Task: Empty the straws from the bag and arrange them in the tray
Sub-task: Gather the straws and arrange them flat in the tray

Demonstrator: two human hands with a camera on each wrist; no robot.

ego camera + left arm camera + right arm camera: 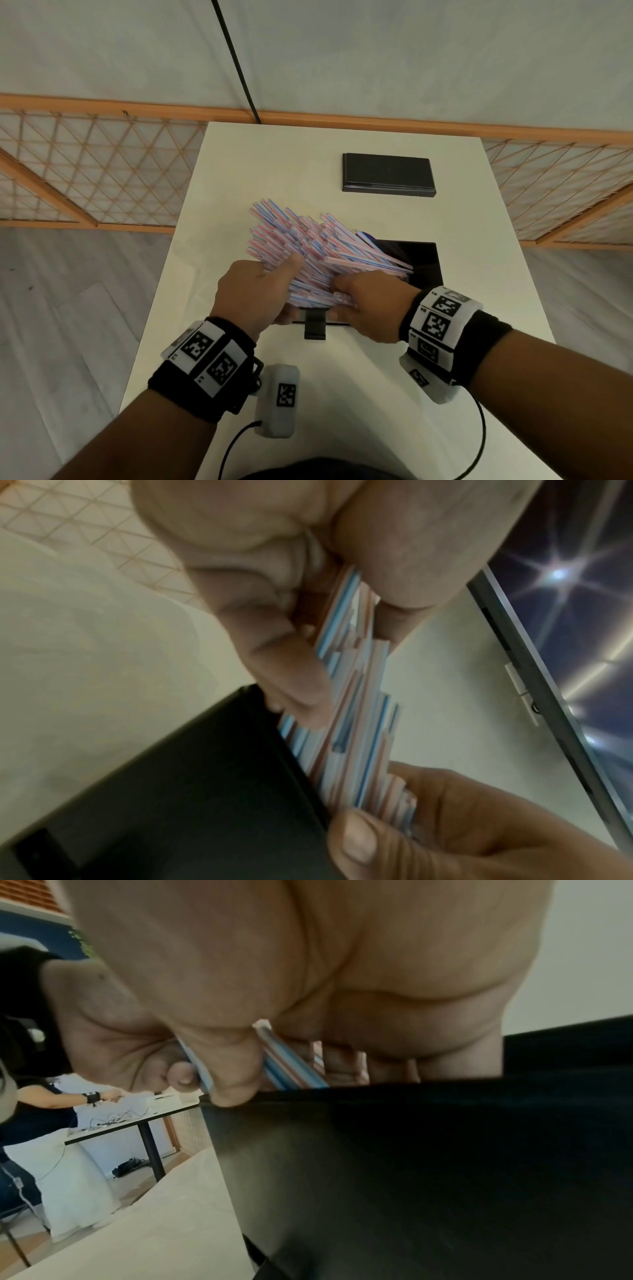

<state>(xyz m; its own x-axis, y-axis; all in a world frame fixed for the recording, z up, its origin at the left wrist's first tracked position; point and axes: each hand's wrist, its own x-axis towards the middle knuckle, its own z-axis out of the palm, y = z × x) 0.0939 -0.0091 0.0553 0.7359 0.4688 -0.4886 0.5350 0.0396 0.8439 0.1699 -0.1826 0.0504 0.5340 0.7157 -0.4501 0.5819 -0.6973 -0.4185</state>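
A thick bundle of pink-, blue- and white-striped straws (308, 246) fans out up and to the left over the near black tray (424, 263). My left hand (274, 284) grips the bundle's lower end from the left, thumb on top. My right hand (356, 291) holds the same end from the right. In the left wrist view the straws (356, 723) run between my left fingers (274, 653) and the right hand (462, 831), beside the tray wall (171, 791). The right wrist view shows straws (291, 1069) under my palm at the tray rim (411, 1164). No bag is visible.
A second flat black slab (388, 174) lies farther back on the white table (222, 192); it shows glossy in the left wrist view (582, 615). A wooden lattice fence (102, 164) stands behind. Another person (51, 1102) works at a distant table.
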